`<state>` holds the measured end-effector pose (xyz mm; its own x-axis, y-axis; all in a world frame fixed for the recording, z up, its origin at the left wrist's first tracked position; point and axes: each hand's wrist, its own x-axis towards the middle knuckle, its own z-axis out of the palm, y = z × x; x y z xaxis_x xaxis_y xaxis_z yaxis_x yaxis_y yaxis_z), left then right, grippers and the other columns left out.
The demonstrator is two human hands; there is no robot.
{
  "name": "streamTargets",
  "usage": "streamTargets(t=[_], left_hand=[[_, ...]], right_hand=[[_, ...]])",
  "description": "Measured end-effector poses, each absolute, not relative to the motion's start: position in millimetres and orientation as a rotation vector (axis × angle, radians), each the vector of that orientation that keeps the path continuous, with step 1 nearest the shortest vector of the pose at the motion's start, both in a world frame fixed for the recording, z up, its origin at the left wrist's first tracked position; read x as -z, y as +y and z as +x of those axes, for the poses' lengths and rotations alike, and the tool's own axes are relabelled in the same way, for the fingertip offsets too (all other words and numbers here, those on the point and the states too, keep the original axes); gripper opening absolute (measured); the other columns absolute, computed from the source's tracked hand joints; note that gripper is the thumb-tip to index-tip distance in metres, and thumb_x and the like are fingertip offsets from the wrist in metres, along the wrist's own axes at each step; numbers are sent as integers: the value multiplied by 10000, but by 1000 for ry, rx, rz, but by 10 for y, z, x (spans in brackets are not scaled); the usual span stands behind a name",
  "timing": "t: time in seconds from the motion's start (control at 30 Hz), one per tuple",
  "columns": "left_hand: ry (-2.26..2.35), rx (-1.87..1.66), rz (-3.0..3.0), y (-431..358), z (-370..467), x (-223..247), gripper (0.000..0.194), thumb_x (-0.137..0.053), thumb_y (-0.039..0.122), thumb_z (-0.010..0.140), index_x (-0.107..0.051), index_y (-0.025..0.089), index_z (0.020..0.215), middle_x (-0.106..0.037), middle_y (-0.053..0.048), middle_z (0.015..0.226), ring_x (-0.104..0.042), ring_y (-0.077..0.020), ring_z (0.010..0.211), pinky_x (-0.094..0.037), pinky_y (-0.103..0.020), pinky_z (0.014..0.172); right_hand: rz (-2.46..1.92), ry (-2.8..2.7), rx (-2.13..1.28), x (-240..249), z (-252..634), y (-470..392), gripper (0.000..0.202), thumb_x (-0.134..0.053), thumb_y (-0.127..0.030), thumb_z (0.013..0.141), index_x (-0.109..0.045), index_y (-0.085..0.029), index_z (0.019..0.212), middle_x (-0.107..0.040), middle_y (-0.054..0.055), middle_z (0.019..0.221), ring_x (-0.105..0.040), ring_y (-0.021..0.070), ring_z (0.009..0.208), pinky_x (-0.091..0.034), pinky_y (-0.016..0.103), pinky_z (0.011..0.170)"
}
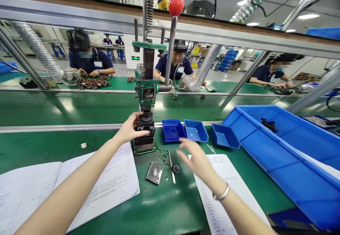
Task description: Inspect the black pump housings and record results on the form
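My left hand (130, 129) reaches to the green hand press (147, 92), its thumb and fingers closed round a black round-topped part (146, 119) under the ram. My right hand (196, 159) hovers over the bench with its fingers apart and nothing visible in them; it is slightly blurred. Near it, metal tweezers (170, 160) lie beside a small round black piece (175, 169). A flat dark metal plate (154, 172) with a pale smear rests in front of the press. The press lever, topped by a red ball (176, 4), stands up.
Small blue bins (196, 130) stand right of the press, beside a large blue bin (268, 150) holding a black part. An open booklet (106, 185) lies on the left, a printed sheet (225, 189) on the right. Beyond a green conveyor (66, 107), several people work.
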<state>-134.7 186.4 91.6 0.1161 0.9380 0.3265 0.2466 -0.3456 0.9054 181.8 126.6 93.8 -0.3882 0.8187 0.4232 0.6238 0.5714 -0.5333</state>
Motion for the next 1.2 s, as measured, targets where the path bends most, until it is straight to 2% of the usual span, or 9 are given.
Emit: streamTargets(t=[0.1, 0.23, 0.27, 0.33, 0.4, 0.5, 0.77, 0.97, 1.2], left_hand=[[1163, -1279, 1701, 1857, -1330, -923, 813, -843, 405, 637, -417, 226, 1306, -614, -92, 1195, -624, -247, 1113, -445, -468, 1056], [1176, -1276, 1703, 1854, -1322, -946, 808, -844, 416, 629, -426, 215, 1290, -631, -92, 1164, -642, -249, 1070, -451, -484, 1042], [1177, -1274, 1706, 1857, -1323, -951, 808, -847, 414, 626, -427, 216, 1287, -635, -89, 1155, -646, -249, 1060, -455, -484, 1036], [1173, -1276, 1712, 1869, -1327, -956, 806, -851, 405, 622, -426, 220, 1282, -636, -83, 1152, -648, -246, 1054, -466, -477, 1025], [1167, -1283, 1712, 1886, -1330, -949, 801, -850, 394, 629, -422, 224, 1284, -632, -83, 1163, -649, -243, 1051, -478, -467, 1013], [1147, -1291, 1703, 1903, -1333, -929, 799, -853, 373, 629, -423, 225, 1287, -625, -86, 1186, -653, -242, 1050, -492, -453, 1000], [1145, -1300, 1700, 1914, -1345, -906, 812, -859, 368, 615, -428, 221, 1287, -621, -83, 1174, -639, -259, 1086, -470, -473, 1032], [1144, -1297, 1716, 1924, -1358, -886, 811, -859, 361, 618, -427, 222, 1290, -626, -78, 1153, -636, -248, 1085, -461, -463, 1043], [1174, -1286, 1722, 1915, -1364, -889, 819, -857, 392, 617, -422, 235, 1294, -623, -74, 1173, -624, -245, 1112, -463, -448, 1041]], right_hand=[[-894, -1933, -267, -1941, 1516, 1799, 301, -649, -272, 890, -565, -199, 1171, -593, 130, 1296, -587, 270, 1191, -489, 444, 1016], [-577, -1748, -504, -3337, 852, 2520, 562, -608, -275, 904, -372, -125, 1392, -372, 126, 1513, -403, 212, 1383, -461, 248, 973], [-554, -1725, -605, -3590, 714, 2624, 528, -570, -282, 910, -383, -131, 1380, -429, 87, 1458, -488, 207, 1313, -471, 229, 908], [-474, -1672, -675, -3890, 553, 2679, 409, -519, -361, 900, -491, -174, 1263, -627, -21, 1030, -647, 216, 1110, -492, 244, 765], [-388, -1615, -647, -3908, 574, 2532, 246, -444, -358, 897, -576, -195, 1025, -510, -98, 670, -718, 195, 899, -475, 255, 652], [-255, -1602, -566, -3585, 849, 2088, 309, -341, -331, 946, -579, -228, 778, -523, -82, 647, -710, 157, 762, -467, 276, 566], [-311, -1542, -485, -2996, 1076, 1514, 320, -529, -526, 938, -590, -270, 755, -460, -25, 638, -577, 136, 624, -520, 280, 610], [-170, -1371, -536, -2905, 949, 1513, 238, -454, -172, 994, -538, -226, 778, -442, -19, 750, -401, 92, 496, -480, 267, 517], [-259, -1453, -469, -2812, 1016, 1528, 253, -505, -419, 991, -482, -243, 811, -454, -44, 699, -580, 96, 588, -571, 268, 679]])
